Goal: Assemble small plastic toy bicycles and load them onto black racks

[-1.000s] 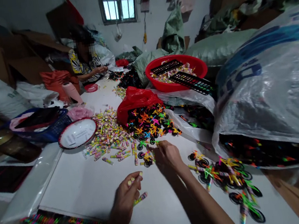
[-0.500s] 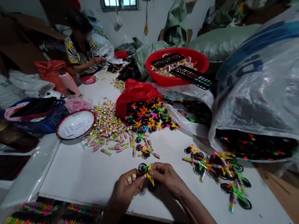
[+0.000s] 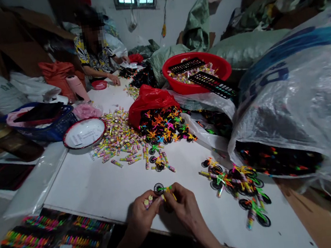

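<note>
Close to the table's front edge, both hands are together around a small plastic toy bicycle [image 3: 159, 188] with a black spoked wheel and green and yellow parts. My left hand [image 3: 141, 216] is closed, with small patterned tubes [image 3: 148, 202] held in its fingers, and its fingertips meet the bicycle. My right hand [image 3: 186, 207] pinches the bicycle's frame; the fingers cover much of it. Beyond the hands lie a few bicycles and tubes [image 3: 160, 163]. To the right rests a heap of bicycles with tubes [image 3: 237, 183].
A pile of tubes [image 3: 118, 136] and a red bag [image 3: 152, 101] spilling bicycles lie mid-table. Around them are a white bowl [image 3: 84, 134], red basin [image 3: 198, 85], blue basket [image 3: 58, 124], large plastic sack [image 3: 286, 96] and packed bicycles [image 3: 44, 245]. Another person [image 3: 96, 60] sits at the far end.
My right hand has closed further over the bicycle, hiding more of its yellow part. The other person's hands have moved apart, one lowered to the table. The view has shifted slightly.
</note>
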Motion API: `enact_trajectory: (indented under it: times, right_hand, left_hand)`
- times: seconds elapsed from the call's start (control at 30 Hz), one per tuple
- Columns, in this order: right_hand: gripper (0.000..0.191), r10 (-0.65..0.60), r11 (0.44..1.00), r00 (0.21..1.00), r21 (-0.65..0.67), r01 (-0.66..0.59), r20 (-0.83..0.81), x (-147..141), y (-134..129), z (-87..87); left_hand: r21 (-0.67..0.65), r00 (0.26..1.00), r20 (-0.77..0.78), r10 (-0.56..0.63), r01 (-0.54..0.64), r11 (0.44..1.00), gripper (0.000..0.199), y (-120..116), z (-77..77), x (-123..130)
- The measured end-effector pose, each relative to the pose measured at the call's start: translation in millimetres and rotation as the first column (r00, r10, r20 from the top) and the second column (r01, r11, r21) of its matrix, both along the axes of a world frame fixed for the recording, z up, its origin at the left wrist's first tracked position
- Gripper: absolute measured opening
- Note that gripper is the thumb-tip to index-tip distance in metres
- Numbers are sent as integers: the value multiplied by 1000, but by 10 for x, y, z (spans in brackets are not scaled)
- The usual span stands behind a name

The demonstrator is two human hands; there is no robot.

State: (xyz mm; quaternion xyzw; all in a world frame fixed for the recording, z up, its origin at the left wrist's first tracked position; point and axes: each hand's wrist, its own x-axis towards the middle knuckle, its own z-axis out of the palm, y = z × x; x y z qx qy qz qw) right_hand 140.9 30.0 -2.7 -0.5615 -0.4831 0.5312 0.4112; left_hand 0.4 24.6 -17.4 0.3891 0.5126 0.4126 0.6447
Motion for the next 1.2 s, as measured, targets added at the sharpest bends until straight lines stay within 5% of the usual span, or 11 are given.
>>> enact_trajectory:
  times: [0.13,0.27,0.3,0.37,0.43,0.57,0.73,0.83,1.0,1.1,1.2]
  right_hand:
    - [43,1,1000,998,30,-3,66,17,-12,-10]
    - [43,4,990,925,127,-57,381,890,51,366]
    - [40,-54,989,837,145,-31,545,1160,88,476]
    - [32,-267,962,499,256,92,824,1538,215,637]
    - [26,-351,935,300,348,67,887,1537,431,658]
    - [30,-54,971,519,166,-172,853,664,1035,341]
    - [23,-9,993,540,70,-92,842,138,1481,31]
    - [20,2,997,591,45,-65,807,248,1380,32]
    - [9,80,969,843,155,-190,532,-31,776,101]
    - [8,197,927,803,161,-340,562,-206,600,132]
    - [18,255,838,636,161,-521,729,-168,867,175]
  left_hand:
    - [39,994,-72,79,-76,996,28,-46,8,139]
    - [3,997,-30,-74,74,997,36,127,41,-28]
    - [7,998,-50,-49,49,999,38,220,42,-121]
    - [102,981,-178,76,-59,993,35,459,39,-308]
    - [318,912,-371,177,-54,947,27,734,35,-424]
    - [392,762,-648,-21,356,848,18,1161,25,-362]
    - [388,738,-674,-45,405,828,14,1231,9,-266]
    - [400,833,-553,39,224,888,10,1083,-8,-249]
    - [62,983,6,181,-181,981,37,656,-130,-11]
    - [-71,944,209,254,-245,967,33,462,-167,4]
    - [-274,889,307,340,-260,926,27,392,-104,-192]
